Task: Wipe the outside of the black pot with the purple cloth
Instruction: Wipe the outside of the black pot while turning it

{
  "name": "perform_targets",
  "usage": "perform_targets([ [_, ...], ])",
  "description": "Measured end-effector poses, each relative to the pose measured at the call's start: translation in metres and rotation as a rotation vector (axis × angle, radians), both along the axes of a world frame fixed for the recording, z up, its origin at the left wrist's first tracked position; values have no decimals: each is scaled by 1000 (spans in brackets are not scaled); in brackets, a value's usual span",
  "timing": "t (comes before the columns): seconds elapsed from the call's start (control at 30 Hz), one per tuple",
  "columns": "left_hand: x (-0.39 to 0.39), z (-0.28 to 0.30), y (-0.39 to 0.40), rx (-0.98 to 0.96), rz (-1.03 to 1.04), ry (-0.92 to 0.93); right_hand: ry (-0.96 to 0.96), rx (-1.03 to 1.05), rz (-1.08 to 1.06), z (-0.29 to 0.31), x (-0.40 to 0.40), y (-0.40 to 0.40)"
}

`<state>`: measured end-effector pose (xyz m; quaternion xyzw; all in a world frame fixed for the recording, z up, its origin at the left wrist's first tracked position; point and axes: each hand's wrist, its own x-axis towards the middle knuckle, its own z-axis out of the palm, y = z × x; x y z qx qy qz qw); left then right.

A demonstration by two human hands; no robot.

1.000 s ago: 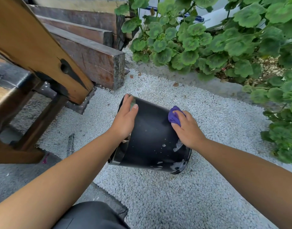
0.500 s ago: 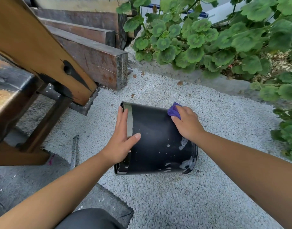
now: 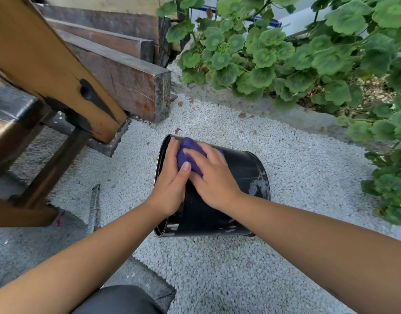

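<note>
The black pot lies on its side on white gravel, its open rim facing left and its base to the right, with pale smears near the base. My left hand grips the pot at the rim end, fingers over the top. My right hand presses the purple cloth flat against the pot's upper wall, right beside my left hand. Most of the cloth is hidden under my fingers.
A wooden bench leg and stacked timber beams stand to the left and behind. Green leafy plants fill the right and back. A thin metal bar lies on the gravel left of the pot. Grey pavement borders the gravel at lower left.
My right hand has slid the purple cloth leftwards along the pot's wall to the rim end. My left hand stayed at the rim. The pot has turned slightly.
</note>
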<state>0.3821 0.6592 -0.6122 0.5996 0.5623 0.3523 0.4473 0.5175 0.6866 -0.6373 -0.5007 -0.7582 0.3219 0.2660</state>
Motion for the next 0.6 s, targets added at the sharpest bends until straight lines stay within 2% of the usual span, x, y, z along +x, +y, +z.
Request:
perform_targets([
  [0.1,3,-2,6,-64,56,167,-28,-38,-97,-19,23,7],
  [0.2,4,-5,7,-55,72,228,-142,-127,-185,-41,55,11],
  [0.27,4,-5,8,-60,80,237,-207,-210,-265,-56,83,14],
  [0.37,7,-3,11,-72,81,243,-161,-327,-347,-70,105,15],
  [0.5,13,1,21,-88,70,221,-171,-364,-406,-74,108,21],
  [0.6,10,4,31,-124,72,210,-108,-487,-540,-74,109,32],
])
